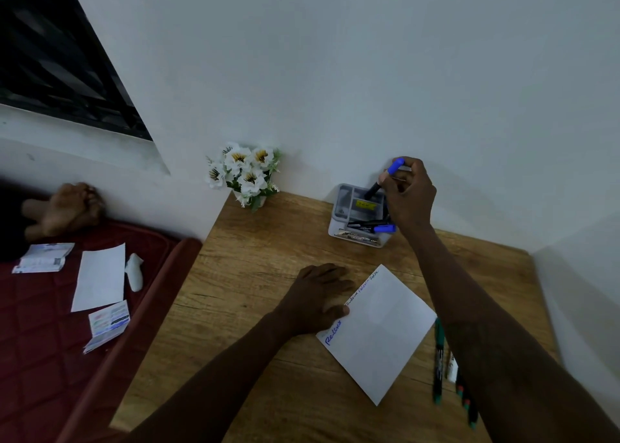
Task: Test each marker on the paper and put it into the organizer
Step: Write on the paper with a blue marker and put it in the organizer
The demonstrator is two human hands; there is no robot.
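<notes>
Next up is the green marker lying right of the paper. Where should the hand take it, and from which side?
Take the green marker around the middle of its barrel, from above. It lies flat on the table, pointing away from the person, close beside the paper and other markers. Pinch across its width. The right hand is nearest, but it holds the blue-capped marker at the organizer.

Wooden desk (255, 274) against the wall. On it: organizer (345, 237) at the back, flower pot (255, 201) at the back left corner, paper (379, 335) in the middle — left hand (318, 296) resting flat on its edge — markers (438, 362) just right of the paper. Beside the desk, red bed (40, 342) — carries loose papers (100, 278) and leaflets (43, 258).
</notes>
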